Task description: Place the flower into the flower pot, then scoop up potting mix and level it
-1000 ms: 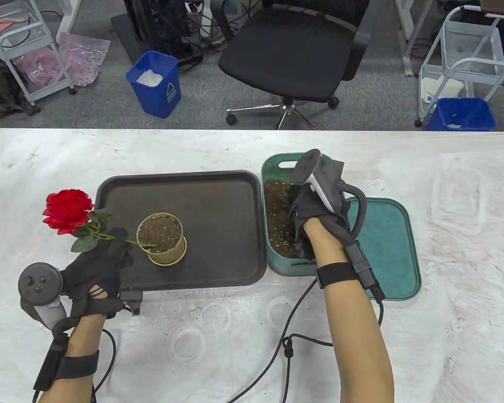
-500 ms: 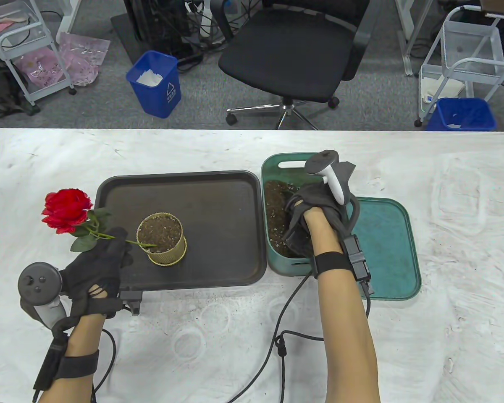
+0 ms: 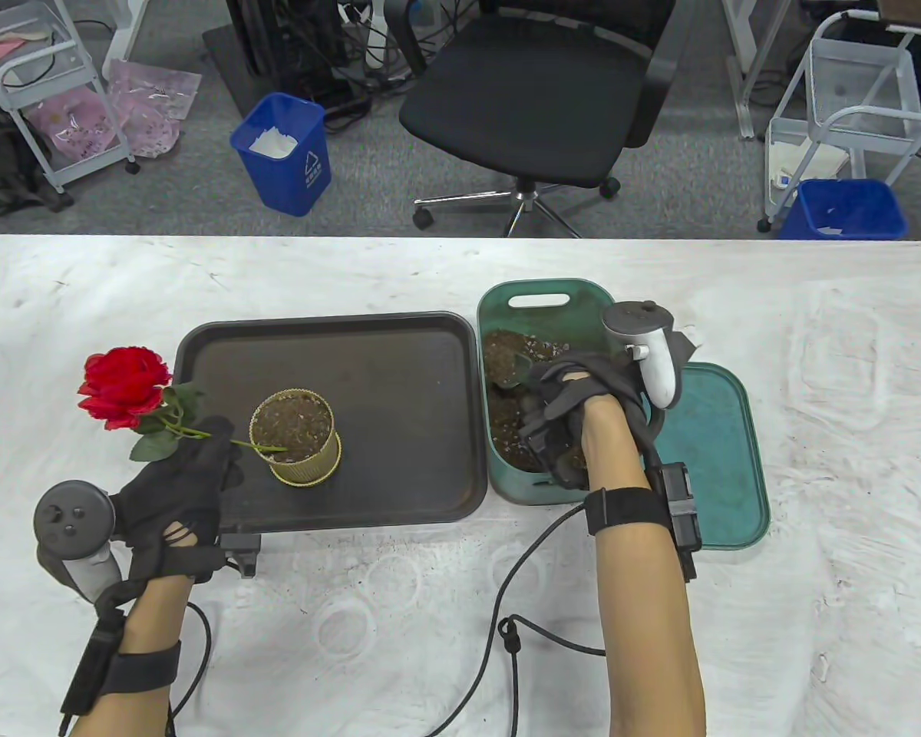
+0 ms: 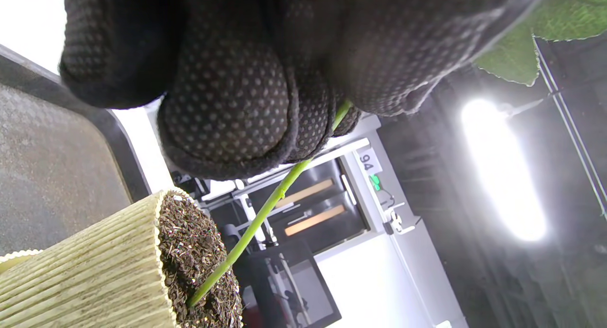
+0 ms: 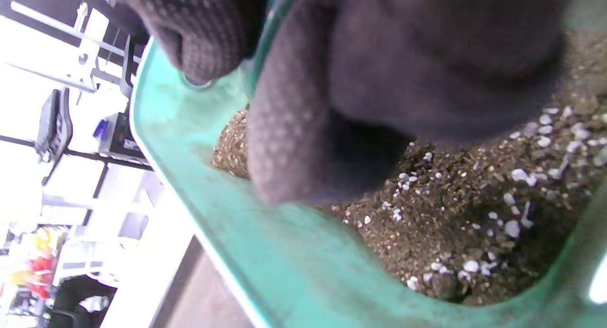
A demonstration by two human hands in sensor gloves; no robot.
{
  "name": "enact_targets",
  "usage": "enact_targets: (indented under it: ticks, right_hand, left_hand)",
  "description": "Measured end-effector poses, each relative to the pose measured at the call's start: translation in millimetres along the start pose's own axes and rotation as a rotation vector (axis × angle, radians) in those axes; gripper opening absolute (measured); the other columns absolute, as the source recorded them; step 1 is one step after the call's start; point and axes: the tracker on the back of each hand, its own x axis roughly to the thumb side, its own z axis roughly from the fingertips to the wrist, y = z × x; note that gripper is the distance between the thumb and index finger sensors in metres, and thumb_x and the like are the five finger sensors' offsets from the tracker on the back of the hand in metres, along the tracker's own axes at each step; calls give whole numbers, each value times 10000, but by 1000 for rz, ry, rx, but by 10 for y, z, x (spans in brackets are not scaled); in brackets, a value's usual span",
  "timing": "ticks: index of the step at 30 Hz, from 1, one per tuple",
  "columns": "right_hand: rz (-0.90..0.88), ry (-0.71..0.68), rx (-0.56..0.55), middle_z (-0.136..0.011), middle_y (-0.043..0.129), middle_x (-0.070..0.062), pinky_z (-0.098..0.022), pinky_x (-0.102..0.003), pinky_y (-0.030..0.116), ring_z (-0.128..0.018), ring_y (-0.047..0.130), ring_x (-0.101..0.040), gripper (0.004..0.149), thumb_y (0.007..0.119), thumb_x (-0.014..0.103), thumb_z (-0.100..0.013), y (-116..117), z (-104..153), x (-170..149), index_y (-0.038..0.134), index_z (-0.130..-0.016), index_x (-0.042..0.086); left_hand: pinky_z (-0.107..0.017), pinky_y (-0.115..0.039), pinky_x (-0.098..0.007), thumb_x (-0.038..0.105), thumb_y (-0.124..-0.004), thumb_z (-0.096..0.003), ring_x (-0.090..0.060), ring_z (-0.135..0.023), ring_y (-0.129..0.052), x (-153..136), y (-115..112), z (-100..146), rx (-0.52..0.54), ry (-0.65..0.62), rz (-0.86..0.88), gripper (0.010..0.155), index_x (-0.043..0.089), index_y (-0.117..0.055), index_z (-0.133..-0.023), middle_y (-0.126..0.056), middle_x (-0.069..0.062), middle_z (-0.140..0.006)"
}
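Observation:
A red rose [image 3: 121, 388] leans left, its green stem [image 4: 256, 223] running down into the soil of the ribbed yellow flower pot [image 3: 295, 437], which stands on the dark tray [image 3: 399, 384]. My left hand [image 3: 211, 457] pinches the stem just left of the pot; in the left wrist view its fingers [image 4: 227, 105] curl round the stem above the pot [image 4: 95, 276]. My right hand [image 3: 556, 399] is inside the green tub [image 3: 552, 290] of potting mix [image 3: 506, 434] and grips a green scoop [image 3: 510, 370], whose blade lies in the mix. The right wrist view shows fingers [image 5: 294, 143] close over the mix [image 5: 450, 214].
The tub's green lid [image 3: 710, 445] lies flat to its right. Glove cables [image 3: 506, 629] trail across the white table near the front edge. An office chair [image 3: 537, 92] and blue bins [image 3: 284, 153] stand on the floor beyond the table.
My right hand has rolled to the right and drawn slightly nearer inside the tub, and the scoop blade now shows in the mix. The left hand, rose and pot have stayed put.

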Motion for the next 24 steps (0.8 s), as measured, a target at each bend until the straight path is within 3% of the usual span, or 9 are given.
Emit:
enact_targets:
  ticks: [6, 14, 19, 24]
  right_hand:
    - [-193, -80, 16, -576, 991, -136, -86, -336, 955, -218, 1082, -252, 538, 738, 305, -421, -110, 211, -161, 713, -871, 11]
    - [-239, -192, 9, -572, 994, -136, -82, -336, 956, -215, 1084, -252, 537, 740, 309, -421, -148, 604, -184, 718, -868, 13]
    - [-207, -266, 80, -569, 997, -137, -78, -332, 961, -211, 1088, -248, 535, 741, 314, -425, 96, 755, -56, 721, -865, 10]
    - [-134, -326, 189, -569, 998, -138, -76, -329, 964, -211, 1090, -247, 534, 739, 318, -428, 589, 782, 126, 720, -864, 10]
  left_hand:
    - [-342, -946, -380, 440, -898, -400, -180, -330, -1128, -9, 12, -1, 7, 4, -3, 424, 222, -962, -759, -1036, -17, -646]
    - [-343, -946, -379, 442, -897, -401, -179, -333, -1128, -8, 1, 4, 1, 5, 5, 425, 223, -962, -760, -1036, -17, -647]
    - [-344, -946, -379, 441, -897, -401, -179, -332, -1128, -10, 2, 2, 1, 3, 3, 425, 223, -962, -760, -1035, -18, -649]
    - [-344, -946, -379, 442, -897, -401, -179, -333, -1128, -10, 3, 0, 2, 2, 1, 425, 224, -961, -760, -1036, -19, -647]
